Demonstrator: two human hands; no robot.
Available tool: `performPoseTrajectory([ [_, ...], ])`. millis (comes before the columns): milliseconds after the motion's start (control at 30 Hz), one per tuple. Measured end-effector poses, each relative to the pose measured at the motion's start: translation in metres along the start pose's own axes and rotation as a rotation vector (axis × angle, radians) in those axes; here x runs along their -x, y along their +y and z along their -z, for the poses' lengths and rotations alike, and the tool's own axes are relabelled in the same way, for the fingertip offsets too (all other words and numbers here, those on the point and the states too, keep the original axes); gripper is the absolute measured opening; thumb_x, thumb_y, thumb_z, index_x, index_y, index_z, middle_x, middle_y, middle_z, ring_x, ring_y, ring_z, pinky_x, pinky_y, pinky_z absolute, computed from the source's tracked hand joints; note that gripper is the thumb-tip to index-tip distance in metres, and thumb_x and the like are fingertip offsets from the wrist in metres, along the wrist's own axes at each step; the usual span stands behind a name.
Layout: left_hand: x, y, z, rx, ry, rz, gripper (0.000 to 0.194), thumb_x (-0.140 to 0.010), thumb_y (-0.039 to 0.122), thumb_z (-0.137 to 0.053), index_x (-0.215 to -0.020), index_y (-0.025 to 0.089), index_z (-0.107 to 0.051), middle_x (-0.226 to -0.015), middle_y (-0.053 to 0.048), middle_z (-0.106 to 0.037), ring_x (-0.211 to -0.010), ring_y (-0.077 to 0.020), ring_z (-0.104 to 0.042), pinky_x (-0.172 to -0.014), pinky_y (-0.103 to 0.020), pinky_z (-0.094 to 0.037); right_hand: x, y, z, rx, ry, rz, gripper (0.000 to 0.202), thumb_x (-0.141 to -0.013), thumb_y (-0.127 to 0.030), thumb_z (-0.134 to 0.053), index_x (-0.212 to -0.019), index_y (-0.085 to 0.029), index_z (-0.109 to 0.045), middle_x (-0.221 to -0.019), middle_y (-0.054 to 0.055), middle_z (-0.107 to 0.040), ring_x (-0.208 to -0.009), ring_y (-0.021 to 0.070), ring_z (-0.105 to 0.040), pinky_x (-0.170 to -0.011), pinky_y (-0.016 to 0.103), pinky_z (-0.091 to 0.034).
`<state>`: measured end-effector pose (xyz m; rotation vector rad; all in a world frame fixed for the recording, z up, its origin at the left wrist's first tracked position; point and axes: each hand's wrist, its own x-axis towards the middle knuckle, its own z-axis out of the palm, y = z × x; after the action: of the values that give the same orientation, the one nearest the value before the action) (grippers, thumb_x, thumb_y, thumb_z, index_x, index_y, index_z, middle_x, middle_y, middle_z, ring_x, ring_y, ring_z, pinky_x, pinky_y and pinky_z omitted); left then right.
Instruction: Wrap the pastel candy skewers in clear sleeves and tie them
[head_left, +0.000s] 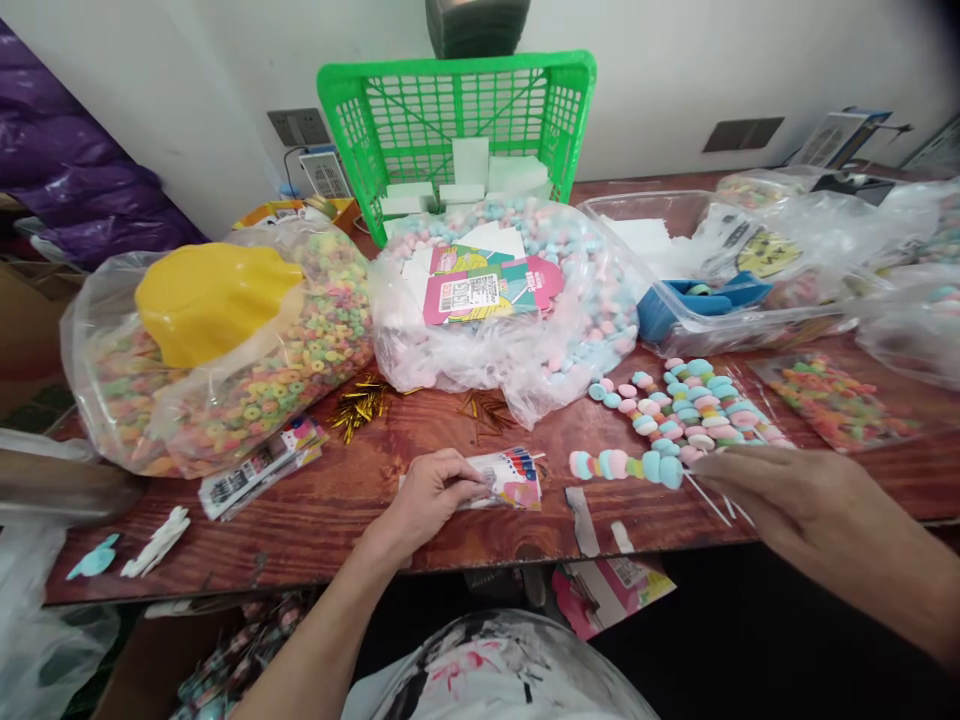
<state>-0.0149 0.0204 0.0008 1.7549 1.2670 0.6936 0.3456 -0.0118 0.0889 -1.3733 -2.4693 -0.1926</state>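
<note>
My left hand (433, 495) rests at the table's front, its thumb and fingers closed on the edge of a small printed plastic bag (517, 478) that lies flat. To the right, my right hand (806, 500) pinches the white stick of a marshmallow skewer (628, 467). Pink, blue and yellow-green pieces are threaded along the skewer, and its tip points left toward the bag. Just behind that hand lies a pile of similar marshmallow skewers (701, 405). A torn strip of paper (583, 520) lies between my hands near the table edge.
Behind stand a big bag of marshmallows (600, 330) with printed cards (487, 285), a green basket (457, 68) and a bag of gummy rings (315, 350). A clear plastic tub (795, 325) and a bag of gummies (840, 400) are on the right. Flat packets (259, 465) lie left.
</note>
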Motion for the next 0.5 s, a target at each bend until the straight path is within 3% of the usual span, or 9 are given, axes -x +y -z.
performPoseTrajectory([
  [67, 0.000, 0.000, 0.001, 0.012, -0.003, 0.006, 0.009, -0.077, 0.022, -0.068, -0.078, 0.018, -0.076, -0.076, -0.002, -0.066, -0.071, -0.0136, -0.060, -0.067, -0.024, -0.041, 0.008, -0.017, -0.007, -0.188, 0.076, 0.045, 0.025, -0.089, -0.010, -0.044, -0.100, -0.023, -0.063, -0.088, 0.002, -0.072, -0.076, 0.0125, -0.069, -0.066, 0.020, -0.052],
  [200, 0.000, -0.002, 0.002, 0.015, -0.011, 0.006, 0.010, -0.078, 0.025, -0.068, -0.078, 0.018, -0.076, -0.075, -0.002, -0.066, -0.070, -0.0136, -0.059, -0.067, -0.024, -0.041, 0.018, -0.048, -0.030, -0.368, 0.182, -0.010, 0.022, -0.089, -0.010, -0.049, -0.103, -0.021, -0.061, -0.082, 0.001, -0.071, -0.071, 0.0122, -0.068, -0.064, 0.018, -0.054],
  [333, 0.000, -0.004, 0.001, 0.018, -0.003, -0.003, 0.011, -0.078, 0.024, -0.069, -0.079, 0.018, -0.077, -0.075, -0.003, -0.066, -0.071, -0.0138, -0.060, -0.068, -0.024, -0.041, 0.023, -0.062, -0.045, -0.371, 0.223, -0.033, 0.025, -0.088, -0.008, -0.049, -0.106, -0.021, -0.061, -0.083, 0.001, -0.070, -0.071, 0.0128, -0.068, -0.062, 0.020, -0.053],
  [500, 0.000, -0.004, 0.000, -0.003, -0.004, -0.010, 0.011, -0.079, 0.025, -0.068, -0.076, 0.018, -0.076, -0.072, -0.002, -0.065, -0.069, -0.0126, -0.058, -0.066, -0.023, -0.041, 0.033, -0.069, -0.042, -0.320, 0.336, -0.068, 0.031, -0.086, -0.006, -0.051, -0.110, -0.022, -0.062, -0.090, 0.003, -0.070, -0.078, 0.0152, -0.068, -0.070, 0.023, -0.054],
])
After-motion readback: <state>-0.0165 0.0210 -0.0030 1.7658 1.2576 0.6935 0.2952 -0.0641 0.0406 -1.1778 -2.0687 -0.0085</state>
